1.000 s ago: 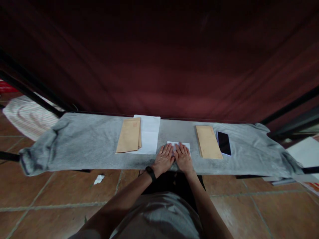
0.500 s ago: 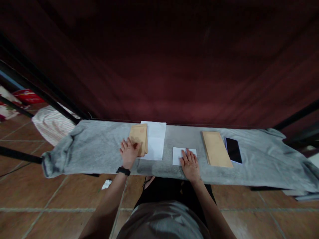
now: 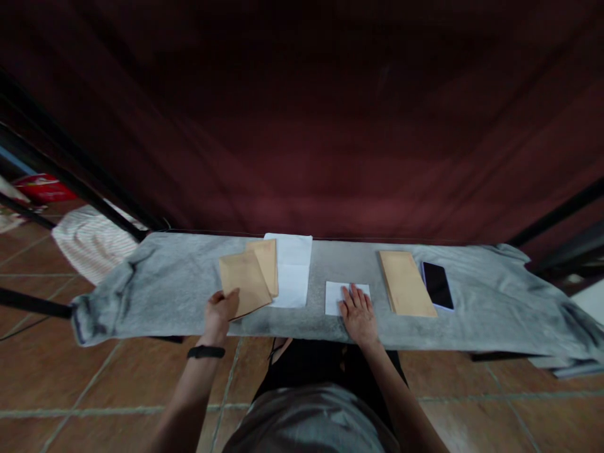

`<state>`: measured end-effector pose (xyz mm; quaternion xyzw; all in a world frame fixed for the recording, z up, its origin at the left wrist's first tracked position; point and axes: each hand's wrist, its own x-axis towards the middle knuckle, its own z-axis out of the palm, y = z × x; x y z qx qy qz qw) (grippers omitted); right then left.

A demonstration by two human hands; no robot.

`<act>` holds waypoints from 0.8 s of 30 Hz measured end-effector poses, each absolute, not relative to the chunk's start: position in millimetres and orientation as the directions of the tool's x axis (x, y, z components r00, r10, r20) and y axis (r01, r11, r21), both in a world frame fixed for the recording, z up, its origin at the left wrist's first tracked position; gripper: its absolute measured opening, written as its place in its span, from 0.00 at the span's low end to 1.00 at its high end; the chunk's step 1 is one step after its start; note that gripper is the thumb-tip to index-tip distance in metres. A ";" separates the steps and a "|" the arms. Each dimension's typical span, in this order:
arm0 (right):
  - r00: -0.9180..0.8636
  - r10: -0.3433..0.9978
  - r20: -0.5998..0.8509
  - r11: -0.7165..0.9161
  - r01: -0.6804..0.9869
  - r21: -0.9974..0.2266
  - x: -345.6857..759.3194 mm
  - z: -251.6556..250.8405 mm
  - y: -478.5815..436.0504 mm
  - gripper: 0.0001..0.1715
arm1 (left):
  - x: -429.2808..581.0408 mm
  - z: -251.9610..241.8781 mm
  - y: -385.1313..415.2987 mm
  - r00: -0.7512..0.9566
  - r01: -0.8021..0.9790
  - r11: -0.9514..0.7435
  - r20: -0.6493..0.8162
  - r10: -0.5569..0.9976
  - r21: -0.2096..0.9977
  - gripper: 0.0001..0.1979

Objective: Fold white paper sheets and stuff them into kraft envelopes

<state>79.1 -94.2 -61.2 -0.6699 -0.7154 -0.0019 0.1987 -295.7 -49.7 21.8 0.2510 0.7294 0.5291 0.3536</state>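
Note:
Between its thumb and fingers, my left hand [image 3: 221, 309] pinches the lower left edge of a brown envelope [image 3: 243, 280], which is tilted and overlaps more brown envelopes [image 3: 267, 261]. Those lie partly on a large white sheet [image 3: 293, 270]. My right hand [image 3: 359, 316] rests flat, fingers spread, on a small white paper [image 3: 333, 298]. To its right lies a stack of larger brown envelopes [image 3: 408, 284].
A phone [image 3: 438, 285] lies right of the larger envelopes on the grey cloth [image 3: 174, 283] covering the narrow table. A dark red panel [image 3: 302, 157] stands behind it. Striped fabric [image 3: 94, 242] hangs at the left.
My left hand has closed on an envelope and pulled it left and toward me, off the others. My right hand stays on the small paper.

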 end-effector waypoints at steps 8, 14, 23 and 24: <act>0.011 0.959 0.284 0.101 0.920 -0.378 78.0 -51.9 -94.8 0.27 | -260.5 51.5 -78.3 -0.249 -0.543 0.289 -0.480 0.841 0.788 0.11; 0.109 0.992 0.068 0.022 0.372 -0.928 59.9 -21.1 -99.7 0.32 | -168.9 24.8 -101.8 -0.049 -0.630 0.409 -0.559 0.828 0.660 0.12; -0.109 0.952 -0.285 -0.302 -0.475 -0.826 58.5 7.1 -132.4 0.27 | -119.3 21.1 -114.7 0.061 -0.588 0.487 -0.565 0.823 0.645 0.15; -0.104 0.951 -0.290 -0.303 -0.478 -0.824 61.2 6.7 -133.7 0.27 | -119.1 22.2 -115.6 0.058 -0.581 0.485 -0.561 0.826 0.654 0.16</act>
